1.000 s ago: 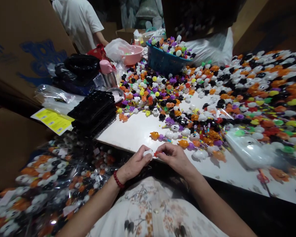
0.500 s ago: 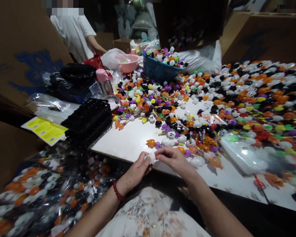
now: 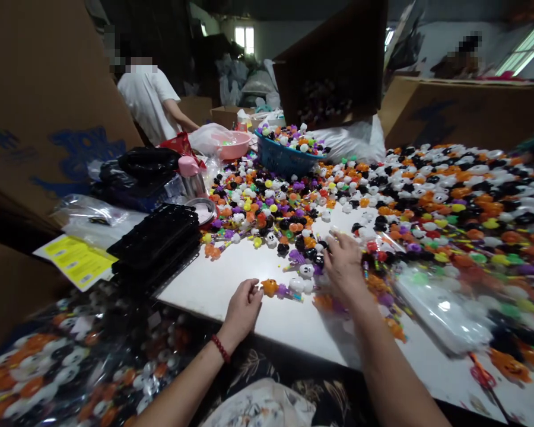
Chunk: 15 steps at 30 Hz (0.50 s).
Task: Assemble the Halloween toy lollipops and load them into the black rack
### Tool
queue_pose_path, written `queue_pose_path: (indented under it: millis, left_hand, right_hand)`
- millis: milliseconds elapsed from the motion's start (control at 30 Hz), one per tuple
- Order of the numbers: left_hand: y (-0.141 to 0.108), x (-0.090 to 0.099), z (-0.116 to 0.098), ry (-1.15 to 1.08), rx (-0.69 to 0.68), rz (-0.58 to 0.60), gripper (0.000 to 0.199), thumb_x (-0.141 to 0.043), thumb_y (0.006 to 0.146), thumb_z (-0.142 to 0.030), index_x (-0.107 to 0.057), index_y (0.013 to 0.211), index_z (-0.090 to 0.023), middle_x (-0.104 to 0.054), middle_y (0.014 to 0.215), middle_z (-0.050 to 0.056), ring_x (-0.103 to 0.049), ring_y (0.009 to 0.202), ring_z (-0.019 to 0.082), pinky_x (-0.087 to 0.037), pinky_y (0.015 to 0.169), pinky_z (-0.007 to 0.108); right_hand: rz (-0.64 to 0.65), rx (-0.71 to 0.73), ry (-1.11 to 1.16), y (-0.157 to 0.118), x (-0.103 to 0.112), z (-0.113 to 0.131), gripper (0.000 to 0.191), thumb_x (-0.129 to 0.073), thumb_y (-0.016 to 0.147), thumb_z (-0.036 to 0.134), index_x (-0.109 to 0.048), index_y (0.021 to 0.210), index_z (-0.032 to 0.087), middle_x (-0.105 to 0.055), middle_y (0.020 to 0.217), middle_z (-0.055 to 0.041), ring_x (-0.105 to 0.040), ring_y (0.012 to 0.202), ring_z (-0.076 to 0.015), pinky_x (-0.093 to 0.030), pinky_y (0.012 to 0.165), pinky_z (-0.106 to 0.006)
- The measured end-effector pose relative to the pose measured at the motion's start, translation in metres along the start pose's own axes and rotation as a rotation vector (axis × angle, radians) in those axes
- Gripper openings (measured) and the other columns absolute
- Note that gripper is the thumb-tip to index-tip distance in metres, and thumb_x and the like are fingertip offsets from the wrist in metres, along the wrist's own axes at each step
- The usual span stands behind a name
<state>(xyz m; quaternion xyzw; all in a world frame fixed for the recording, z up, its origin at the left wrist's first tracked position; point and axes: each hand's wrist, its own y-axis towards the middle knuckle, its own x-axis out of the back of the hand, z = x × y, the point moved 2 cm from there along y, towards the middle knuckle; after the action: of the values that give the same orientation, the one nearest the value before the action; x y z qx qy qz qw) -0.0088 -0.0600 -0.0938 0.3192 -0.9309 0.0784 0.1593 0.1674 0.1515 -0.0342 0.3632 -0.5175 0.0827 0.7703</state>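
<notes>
My left hand point(image 3: 244, 305), with a red bead bracelet on its wrist, rests at the front edge of the white table point(image 3: 196, 284). Its fingers are curled and apart beside an orange pumpkin piece point(image 3: 269, 287), with nothing seen in them. A purple piece point(image 3: 283, 291) and a white piece point(image 3: 308, 286) lie to the right of the pumpkin. My right hand point(image 3: 345, 261) reaches over the pile of small toys, near a white ghost piece point(image 3: 307, 271). Its fingers point down among the toys, and their tips are partly hidden.
Black trays point(image 3: 155, 243) are stacked on the left. A blue basket point(image 3: 285, 155) full of toys and a pink basin point(image 3: 235, 146) stand behind. Plastic bags point(image 3: 445, 308) and red scissors point(image 3: 483, 375) lie right. A person in a white shirt point(image 3: 146, 101) is back left.
My hands have parted; the small white piece held between them is no longer seen there. My right hand has moved forward over the toys, my left slightly left. The view has tilted up.
</notes>
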Motion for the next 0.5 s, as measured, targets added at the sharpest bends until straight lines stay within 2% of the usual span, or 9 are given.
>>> queue_pose_path:
  millis: [133, 233, 300, 367, 433, 500]
  left_hand:
    - [0.006, -0.005, 0.006, 0.017, 0.013, -0.004, 0.029, -0.062, 0.083, -0.041, -0.065, 0.101, -0.019, -0.062, 0.082, 0.002, -0.055, 0.073, 0.016, -0.044, 0.071, 0.029]
    - [0.008, -0.001, 0.011, -0.212, 0.094, 0.041, 0.036, -0.066, 0.079, -0.047, -0.065, 0.098, -0.017, -0.059, 0.076, 0.001, -0.052, 0.064, 0.012, -0.042, 0.060, 0.025]
    - [0.011, 0.003, 0.013, -0.393, 0.187, 0.069, 0.045, -0.067, 0.077, -0.052, -0.061, 0.105, -0.016, -0.056, 0.071, -0.002, -0.046, 0.053, 0.009, -0.036, 0.048, 0.021]
    - [0.015, 0.008, 0.012, -0.546, 0.250, 0.071, 0.055, -0.070, 0.076, -0.053, -0.056, 0.116, -0.018, -0.057, 0.076, -0.001, -0.044, 0.049, 0.007, -0.032, 0.041, 0.019]
    - [0.021, 0.011, 0.010, -0.682, 0.251, 0.067, 0.063, -0.072, 0.076, -0.049, -0.049, 0.128, -0.022, -0.062, 0.096, 0.004, -0.053, 0.058, 0.008, -0.038, 0.043, 0.019]
    - [0.026, 0.012, 0.007, -0.807, 0.227, 0.068, 0.066, -0.073, 0.077, -0.045, -0.045, 0.134, -0.027, -0.060, 0.117, 0.007, -0.062, 0.076, 0.011, -0.047, 0.054, 0.020]
  right_hand:
    - [0.288, 0.229, 0.053, 0.015, -0.035, 0.061, 0.044, -0.046, 0.090, 0.013, -0.056, 0.132, 0.015, -0.058, 0.129, -0.0156, -0.046, 0.115, -0.0300, -0.039, 0.098, -0.042]
    - [0.427, 0.240, 0.009, 0.024, -0.054, 0.087, 0.041, -0.045, 0.086, 0.004, -0.060, 0.123, 0.012, -0.060, 0.122, -0.0184, -0.047, 0.111, -0.0306, -0.040, 0.094, -0.040]
    - [0.450, 0.222, -0.006, 0.025, -0.060, 0.096, 0.034, -0.046, 0.086, 0.003, -0.064, 0.113, 0.011, -0.060, 0.116, -0.0200, -0.049, 0.109, -0.0302, -0.040, 0.092, -0.039]
    - [0.420, 0.200, 0.033, 0.020, -0.062, 0.105, 0.030, -0.047, 0.088, 0.007, -0.063, 0.113, 0.011, -0.060, 0.114, -0.0189, -0.051, 0.106, -0.0281, -0.042, 0.091, -0.037]
    - [0.395, 0.164, 0.208, 0.009, -0.063, 0.118, 0.030, -0.050, 0.091, 0.015, -0.058, 0.120, 0.013, -0.059, 0.115, -0.0156, -0.054, 0.103, -0.0244, -0.044, 0.090, -0.034]
    - [0.431, 0.138, 0.478, -0.004, -0.066, 0.132, 0.029, -0.052, 0.092, 0.021, -0.057, 0.121, 0.017, -0.062, 0.110, -0.0102, -0.058, 0.096, -0.0203, -0.047, 0.086, -0.031]
